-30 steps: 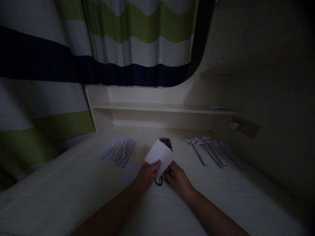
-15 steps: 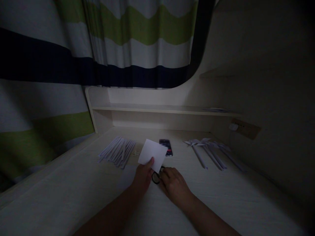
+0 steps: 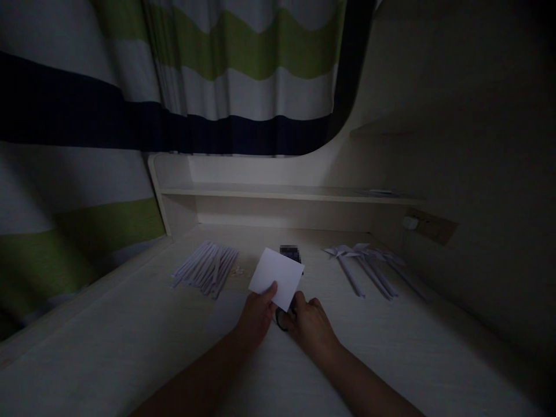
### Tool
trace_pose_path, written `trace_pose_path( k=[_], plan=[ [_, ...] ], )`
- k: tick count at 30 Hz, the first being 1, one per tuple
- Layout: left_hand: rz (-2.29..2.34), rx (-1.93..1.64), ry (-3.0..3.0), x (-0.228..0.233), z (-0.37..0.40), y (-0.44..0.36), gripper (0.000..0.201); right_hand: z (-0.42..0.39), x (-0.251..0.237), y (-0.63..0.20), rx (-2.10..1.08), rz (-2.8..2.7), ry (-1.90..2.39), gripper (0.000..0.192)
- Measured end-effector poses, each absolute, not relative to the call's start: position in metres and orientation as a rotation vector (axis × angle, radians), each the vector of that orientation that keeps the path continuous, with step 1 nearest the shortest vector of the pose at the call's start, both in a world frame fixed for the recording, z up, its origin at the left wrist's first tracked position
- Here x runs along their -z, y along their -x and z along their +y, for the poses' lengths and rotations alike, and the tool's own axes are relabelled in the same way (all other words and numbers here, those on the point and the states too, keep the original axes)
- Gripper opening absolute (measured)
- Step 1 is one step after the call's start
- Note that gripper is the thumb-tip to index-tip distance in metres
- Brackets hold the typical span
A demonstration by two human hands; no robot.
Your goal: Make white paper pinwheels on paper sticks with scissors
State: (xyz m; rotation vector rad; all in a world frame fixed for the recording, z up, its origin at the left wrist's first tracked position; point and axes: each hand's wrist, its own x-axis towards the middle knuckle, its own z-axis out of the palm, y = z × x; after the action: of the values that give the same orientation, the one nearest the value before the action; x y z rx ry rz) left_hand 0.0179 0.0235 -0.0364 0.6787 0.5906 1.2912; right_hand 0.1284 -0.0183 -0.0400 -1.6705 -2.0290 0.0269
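The left hand (image 3: 257, 315) pinched the near edge of a white paper square (image 3: 277, 277), fingers closed on it. The right hand (image 3: 309, 324), at its three o'clock, was curled around black scissors (image 3: 281, 318), whose blades were hidden under the sheet. To cut well, the paper probably needed holding taut and level. Folded paper strips (image 3: 206, 267) lay at ten o'clock, paper pinwheels (image 3: 369, 265) at two o'clock on the desk (image 3: 130, 347).

Pale desk (image 3: 391, 359) — paper strips (image 3: 206, 268) left, paper pinwheels (image 3: 369, 263) right.
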Motion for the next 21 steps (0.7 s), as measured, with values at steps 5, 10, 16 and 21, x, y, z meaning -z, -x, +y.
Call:
trace_pose_path(
  k=[5,10,16,21],
  plan=[
    [0.598,-1.336,-0.615,0.037,0.026,-0.017,0.03,-0.007,0.043,-0.147,-0.207,-1.742,1.62,0.037],
    [0.698,-1.364,-0.622,0.035,0.027,-0.011,0.027,0.01,0.043,-0.168,-0.785,-1.145,1.253,0.039],
    [0.735,-1.294,-0.672,0.035,0.024,-0.014,0.027,0.005,0.033,-0.16,-1.052,-0.876,0.937,0.042],
    [0.749,-1.177,-0.836,0.036,0.017,-0.015,0.032,0.001,0.033,-0.15,-1.155,-0.878,0.852,0.043]
  ],
)
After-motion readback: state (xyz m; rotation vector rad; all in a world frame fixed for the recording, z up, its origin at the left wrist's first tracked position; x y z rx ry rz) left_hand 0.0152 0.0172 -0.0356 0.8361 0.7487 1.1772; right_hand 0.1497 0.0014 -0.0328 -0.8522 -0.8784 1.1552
